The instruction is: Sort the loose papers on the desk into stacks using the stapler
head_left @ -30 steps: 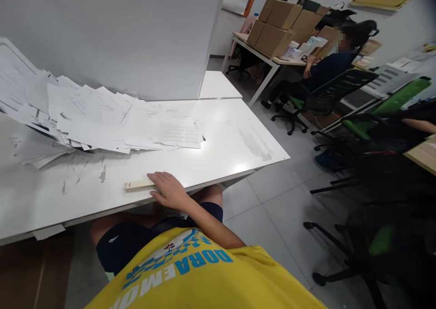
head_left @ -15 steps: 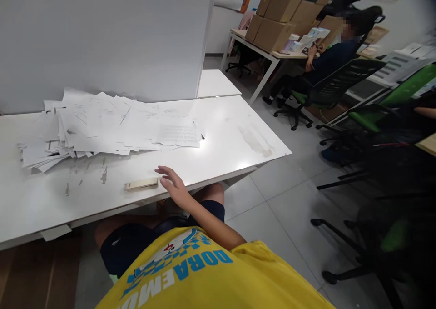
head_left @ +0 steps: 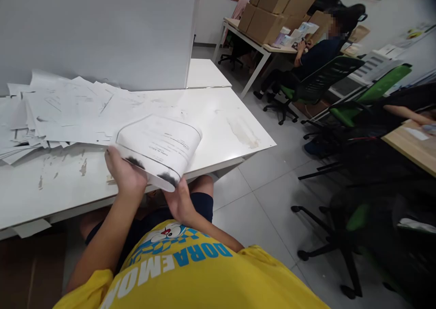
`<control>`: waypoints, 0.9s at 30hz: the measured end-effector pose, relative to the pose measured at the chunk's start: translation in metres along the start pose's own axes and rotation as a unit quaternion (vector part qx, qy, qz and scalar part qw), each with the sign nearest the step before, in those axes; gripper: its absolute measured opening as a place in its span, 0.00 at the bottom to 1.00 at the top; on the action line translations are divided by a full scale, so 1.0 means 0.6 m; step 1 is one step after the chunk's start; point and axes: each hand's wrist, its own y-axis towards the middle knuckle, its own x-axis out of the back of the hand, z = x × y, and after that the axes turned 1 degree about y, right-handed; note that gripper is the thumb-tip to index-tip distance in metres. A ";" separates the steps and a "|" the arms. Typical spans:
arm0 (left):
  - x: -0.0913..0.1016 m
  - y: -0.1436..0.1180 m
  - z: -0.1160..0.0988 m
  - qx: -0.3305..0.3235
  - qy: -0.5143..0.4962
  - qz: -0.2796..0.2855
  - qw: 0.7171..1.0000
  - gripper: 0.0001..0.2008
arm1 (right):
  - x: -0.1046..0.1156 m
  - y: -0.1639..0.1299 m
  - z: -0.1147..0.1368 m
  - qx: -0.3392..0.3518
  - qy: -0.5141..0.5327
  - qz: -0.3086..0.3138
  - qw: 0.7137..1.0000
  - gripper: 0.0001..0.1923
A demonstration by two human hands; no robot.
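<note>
A printed sheet of paper [head_left: 160,145], curled upward along its near and right sides, is held between my two hands over the front edge of the white table [head_left: 218,132]. My left hand [head_left: 126,172] grips its near left side, the thumb at the left corner. At the near right corner my right hand [head_left: 180,197] is closed on the paper, with some fingers hidden beneath it. Dark smudge-like prints show along the near edge. Behind my left hand a pale stapler-like strip [head_left: 109,178] lies on the table, mostly covered.
A loose heap of papers [head_left: 68,109] lies on the table's left, against a grey partition [head_left: 95,32]. Beyond are cardboard boxes [head_left: 269,20] on another desk, a seated person [head_left: 316,57], and office chairs [head_left: 361,104]. Another person's arm [head_left: 405,113] reaches over a wooden desk at right.
My left hand has come into view. A sheet is now held in both hands above the table, where my right hand hovered alone beside the pale strip. The view has shifted right.
</note>
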 end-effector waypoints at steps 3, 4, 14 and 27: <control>0.044 -0.059 0.015 -0.016 -0.002 -0.075 0.997 0.16 | 0.066 0.026 -0.010 0.021 -0.078 -0.113 0.990 0.31; 0.059 -0.077 0.014 0.002 0.016 -0.064 0.998 0.19 | 0.099 0.037 -0.013 0.037 -0.108 -0.147 0.982 0.30; 0.116 -0.187 0.038 0.174 0.277 0.201 0.923 0.24 | 0.247 0.051 0.000 0.174 -0.481 -0.171 0.842 0.32; 0.219 -0.012 -0.005 -0.328 0.640 0.338 0.607 0.23 | 0.201 -0.007 -0.002 0.079 -0.649 0.109 0.749 0.32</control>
